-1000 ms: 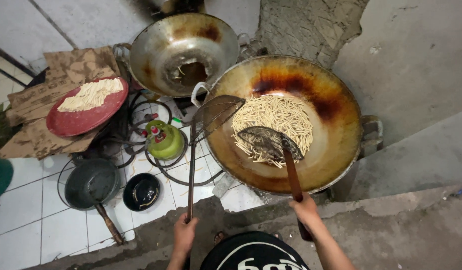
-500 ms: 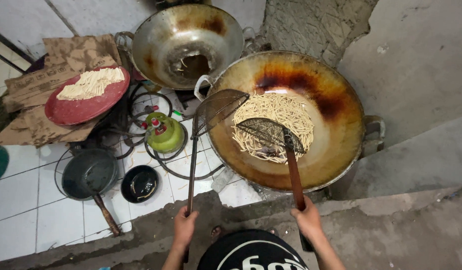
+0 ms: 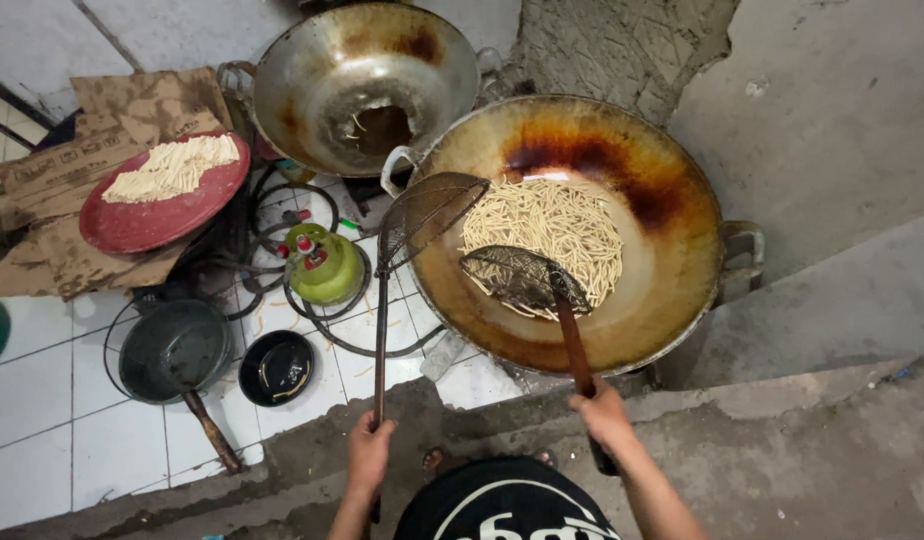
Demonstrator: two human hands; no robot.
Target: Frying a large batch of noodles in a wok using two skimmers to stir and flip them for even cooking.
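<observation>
- Since half a second ago both mesh skimmers have barely shifted — the right one sits a touch lower over the noodle sticks.
- Right hand is wrapped tight on the wooden handle of the right skimmer, whose long axis runs up and left into the big wok.
- Left hand is clenched on the left skimmer, its basket tilted at the wok's near-left rim.
- Noodle sticks lie just beyond the right basket — the right hand is nearer.
- Count: two skimmers, two woks, the second wok nearly empty; one red plate of sticks.
</observation>
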